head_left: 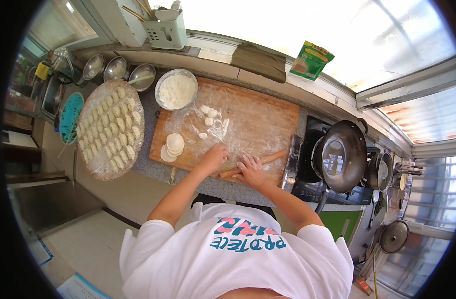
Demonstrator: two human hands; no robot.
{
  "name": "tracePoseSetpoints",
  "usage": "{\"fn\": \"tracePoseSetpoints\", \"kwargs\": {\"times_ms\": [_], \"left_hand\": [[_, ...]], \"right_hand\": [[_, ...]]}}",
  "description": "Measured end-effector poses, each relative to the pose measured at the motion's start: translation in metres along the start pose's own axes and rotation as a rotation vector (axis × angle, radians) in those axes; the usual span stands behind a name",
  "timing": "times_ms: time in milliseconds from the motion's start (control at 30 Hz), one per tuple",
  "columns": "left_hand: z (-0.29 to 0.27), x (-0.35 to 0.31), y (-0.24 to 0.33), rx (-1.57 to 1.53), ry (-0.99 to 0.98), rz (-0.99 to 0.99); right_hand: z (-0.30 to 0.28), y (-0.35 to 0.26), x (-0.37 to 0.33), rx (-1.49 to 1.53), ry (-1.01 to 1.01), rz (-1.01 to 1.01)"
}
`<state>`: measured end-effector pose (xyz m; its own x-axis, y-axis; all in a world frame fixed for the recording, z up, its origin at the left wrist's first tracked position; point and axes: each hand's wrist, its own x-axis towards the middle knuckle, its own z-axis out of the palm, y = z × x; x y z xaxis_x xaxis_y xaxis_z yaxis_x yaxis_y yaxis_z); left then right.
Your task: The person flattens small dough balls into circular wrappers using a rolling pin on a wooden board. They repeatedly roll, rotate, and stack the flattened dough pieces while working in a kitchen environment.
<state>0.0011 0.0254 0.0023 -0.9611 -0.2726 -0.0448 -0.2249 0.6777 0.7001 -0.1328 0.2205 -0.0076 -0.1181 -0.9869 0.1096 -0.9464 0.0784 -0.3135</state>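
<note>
On the floured wooden cutting board, my right hand lies over a wooden rolling pin, which slants up to the right. Close to its left, my left hand has its fingers curled together at the board's near half. A pale bit of dough shows by those fingertips, mostly hidden. Round dough wrappers are piled at the board's left side. Several small dough balls lie beyond my left hand, near a floury strip of dough.
A metal bowl of flour stands at the board's far left corner. Left of it, a round tray carries rows of dumplings. Metal bowls line the wall. A wok sits on the stove at right; a green packet stands on the sill.
</note>
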Motion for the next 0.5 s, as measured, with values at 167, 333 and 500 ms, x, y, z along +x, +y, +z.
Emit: {"fn": "tracePoseSetpoints", "kwargs": {"times_ms": [167, 333, 500], "left_hand": [[-0.009, -0.003, 0.008, -0.112, 0.198, -0.133], [-0.018, -0.002, 0.014, -0.159, 0.128, -0.391], [-0.002, -0.007, 0.009, -0.031, -0.002, -0.066]], "right_hand": [[-0.015, 0.002, 0.066, -0.001, 0.118, 0.103], [-0.013, 0.008, 0.079, 0.014, 0.133, 0.126], [-0.006, -0.009, 0.001, 0.004, 0.077, 0.05]]}}
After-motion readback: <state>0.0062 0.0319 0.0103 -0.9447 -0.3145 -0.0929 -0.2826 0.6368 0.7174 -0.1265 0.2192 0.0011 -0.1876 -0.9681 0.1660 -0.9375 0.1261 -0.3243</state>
